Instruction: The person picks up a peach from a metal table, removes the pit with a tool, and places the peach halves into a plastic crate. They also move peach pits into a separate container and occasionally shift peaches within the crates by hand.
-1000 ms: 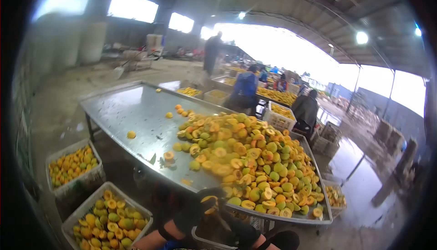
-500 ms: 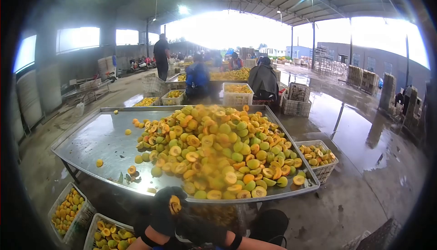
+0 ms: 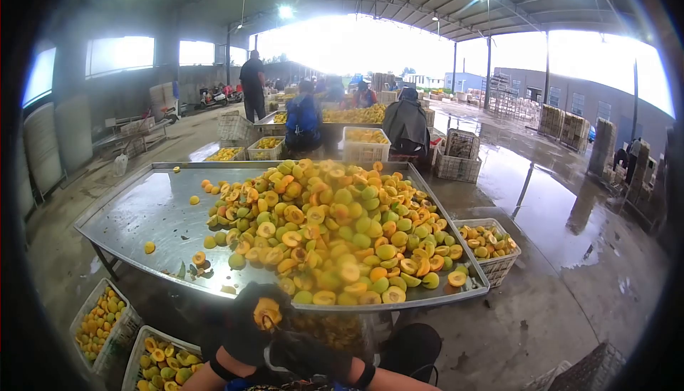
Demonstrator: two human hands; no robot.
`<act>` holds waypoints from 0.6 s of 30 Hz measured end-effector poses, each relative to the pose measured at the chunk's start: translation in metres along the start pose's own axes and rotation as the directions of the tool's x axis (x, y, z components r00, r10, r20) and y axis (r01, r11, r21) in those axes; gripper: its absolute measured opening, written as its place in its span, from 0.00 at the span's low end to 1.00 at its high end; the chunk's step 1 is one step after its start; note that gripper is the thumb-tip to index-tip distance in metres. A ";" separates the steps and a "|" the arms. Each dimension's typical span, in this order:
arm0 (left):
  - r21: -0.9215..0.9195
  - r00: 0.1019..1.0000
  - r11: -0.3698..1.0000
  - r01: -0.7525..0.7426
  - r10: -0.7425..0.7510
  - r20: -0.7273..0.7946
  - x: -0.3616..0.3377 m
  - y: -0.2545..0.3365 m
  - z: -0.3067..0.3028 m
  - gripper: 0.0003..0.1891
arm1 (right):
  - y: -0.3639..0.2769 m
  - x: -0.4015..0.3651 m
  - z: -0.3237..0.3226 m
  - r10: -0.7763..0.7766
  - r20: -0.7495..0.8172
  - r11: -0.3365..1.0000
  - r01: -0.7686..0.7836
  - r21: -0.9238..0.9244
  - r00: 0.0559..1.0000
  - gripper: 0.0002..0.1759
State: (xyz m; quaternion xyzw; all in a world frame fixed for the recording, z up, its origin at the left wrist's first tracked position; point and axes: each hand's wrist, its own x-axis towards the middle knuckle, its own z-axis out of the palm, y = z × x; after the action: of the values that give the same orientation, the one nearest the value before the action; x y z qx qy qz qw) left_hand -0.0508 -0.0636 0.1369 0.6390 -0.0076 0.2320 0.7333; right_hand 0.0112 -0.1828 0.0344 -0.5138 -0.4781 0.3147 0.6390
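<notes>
The peach half (image 3: 267, 313) sits at six o'clock, just below the table's near rim, pinched in the gloved fingers of my left hand (image 3: 246, 330). My right hand (image 3: 303, 352) lies at four o'clock of it. It is dark glove on dark, so I cannot tell its grip (both forearms run off the bottom edge). The hold matches half a second ago. At twelve, the steel table (image 3: 142, 213) bears one peach heap (image 3: 335, 231) — two near crates (image 3: 100, 316) at eight, a third crate (image 3: 491, 248) at three.
</notes>
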 end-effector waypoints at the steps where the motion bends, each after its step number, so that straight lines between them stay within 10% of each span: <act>1: -0.073 0.999 0.997 0.020 -0.022 -0.024 -0.001 -0.002 -0.002 0.19 | 0.003 0.001 -0.003 0.074 0.028 0.997 -0.075 0.027 0.997 0.22; 3: -0.102 0.991 0.993 -0.056 0.043 -0.125 0.003 -0.022 -0.008 0.18 | 0.007 0.004 -0.008 0.242 0.053 0.967 -0.245 0.075 0.969 0.23; 5: -0.010 0.975 0.987 -0.160 0.157 -0.159 0.010 -0.039 -0.016 0.14 | -0.011 0.006 -0.007 0.003 -0.079 0.961 -0.024 -0.274 0.997 0.24; 6: 0.027 0.976 0.983 -0.179 0.181 -0.118 0.013 -0.036 -0.019 0.13 | -0.026 0.008 -0.005 -0.353 -0.068 0.747 0.237 -0.621 0.933 0.24; 8: 0.328 0.935 0.883 -0.336 0.356 0.000 0.019 -0.025 -0.023 0.16 | -0.013 0.009 -0.013 -0.533 0.060 0.346 0.283 -0.895 0.844 0.25; 10: 0.659 0.841 0.596 -0.459 0.531 0.105 0.023 -0.023 -0.031 0.18 | 0.010 -0.002 -0.026 -0.336 0.077 0.268 0.174 -0.948 0.939 0.23; 12: 0.694 0.807 0.530 -0.487 0.577 0.126 0.029 -0.040 -0.041 0.23 | -0.010 0.004 -0.019 -0.137 -0.167 0.717 -0.019 -0.697 0.976 0.19; 13: 0.151 0.948 0.936 -0.318 0.318 0.024 0.022 -0.033 -0.032 0.27 | -0.038 0.009 -0.004 0.103 -0.312 0.877 -0.234 -0.420 0.944 0.19; 15: 0.125 0.938 0.930 -0.347 0.346 0.032 0.022 -0.038 -0.031 0.30 | -0.064 0.017 0.012 0.346 -0.416 0.905 -0.416 -0.087 0.841 0.21; 18: -0.646 0.995 0.757 0.095 -0.091 0.040 0.025 -0.050 -0.037 0.28 | -0.058 0.022 0.009 0.336 -0.405 0.903 -0.413 -0.119 0.850 0.22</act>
State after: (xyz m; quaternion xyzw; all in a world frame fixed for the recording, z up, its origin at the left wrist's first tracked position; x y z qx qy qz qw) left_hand -0.0215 -0.0246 0.0916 0.3473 -0.0576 0.1764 0.9192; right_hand 0.0050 -0.1759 0.0960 -0.7098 -0.2665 0.2797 0.5890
